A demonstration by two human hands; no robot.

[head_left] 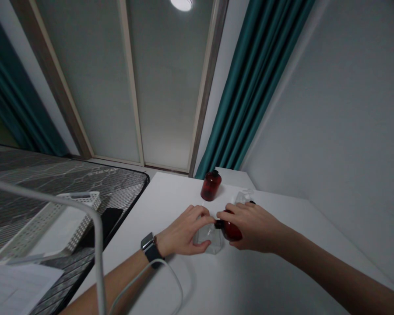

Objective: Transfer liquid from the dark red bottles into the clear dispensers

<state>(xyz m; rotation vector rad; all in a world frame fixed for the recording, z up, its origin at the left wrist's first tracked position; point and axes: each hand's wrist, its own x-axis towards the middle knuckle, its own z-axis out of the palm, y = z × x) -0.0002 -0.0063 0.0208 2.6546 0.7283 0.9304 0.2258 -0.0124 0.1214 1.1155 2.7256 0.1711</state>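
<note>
My right hand (254, 225) is wrapped round a dark red bottle (231, 231), which lies tilted on its side with its black cap (219, 224) pointing left. Thumb and forefinger of my left hand (193, 229) are spread in a C shape, the forefinger tip close to that cap; I cannot tell whether it touches. A clear, square-sided container (215, 247) stands on the white table (210, 284), partly hidden behind my left hand. Behind my right hand another clear container (243, 197) shows in part, with a small black piece beside it. Farther back, a second red bottle (211, 186) with a black top stands upright.
On the left, a striped dark surface (118, 181) carries a white perforated basket (49, 227), a black flat object (110, 218) and a paper sheet (19, 284). A white cable (100, 245) runs across the near left. A wall (341, 131) borders the table's right side.
</note>
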